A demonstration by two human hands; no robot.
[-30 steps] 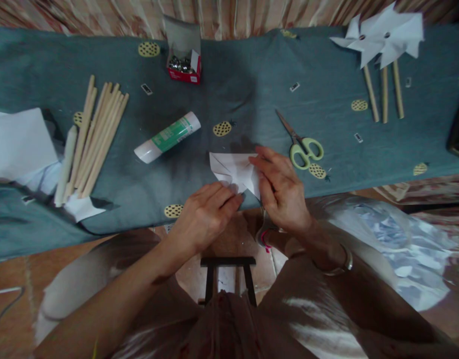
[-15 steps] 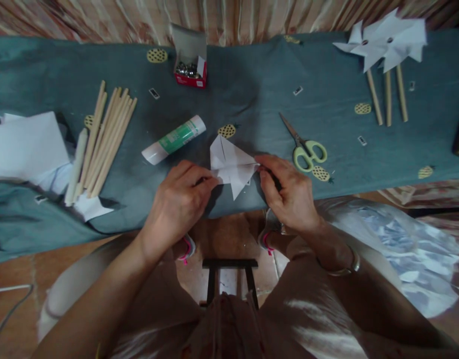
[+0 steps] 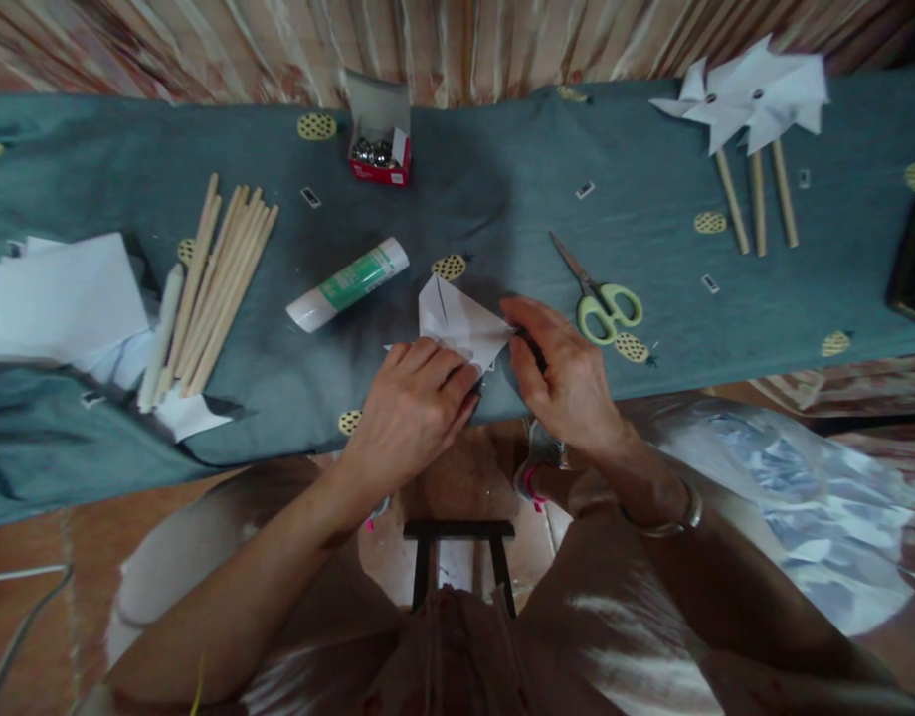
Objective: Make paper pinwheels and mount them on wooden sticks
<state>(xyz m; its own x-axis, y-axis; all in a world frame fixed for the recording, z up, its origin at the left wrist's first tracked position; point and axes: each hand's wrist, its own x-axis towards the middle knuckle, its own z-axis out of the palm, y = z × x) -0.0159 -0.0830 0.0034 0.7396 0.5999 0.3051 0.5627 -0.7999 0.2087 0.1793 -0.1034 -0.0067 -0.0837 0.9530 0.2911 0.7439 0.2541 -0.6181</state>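
A partly folded sheet of white paper (image 3: 457,316), with cut flaps and pointed corners, lies near the front edge of the cloth. My left hand (image 3: 417,403) covers its lower left part, fingers bent and thumb closed on the lower flap. At the paper's right point, my right hand (image 3: 566,373) holds the tip between thumb and index finger. Left of the paper rests a white and green glue stick (image 3: 353,283). Scissors (image 3: 603,303) with green handles lie just beyond my right hand.
A red box (image 3: 381,159) of shiny metal pieces stands open at the back. Several wooden sticks (image 3: 223,288) and white paper sheets (image 3: 62,298) lie left. Finished paper pinwheels (image 3: 763,94) on sticks lie back right. A dark device (image 3: 912,264) sits at the right edge.
My left hand has moved right, from the paper's left corner onto its lower flap. My right hand stays at the right tip. The view has shifted slightly.
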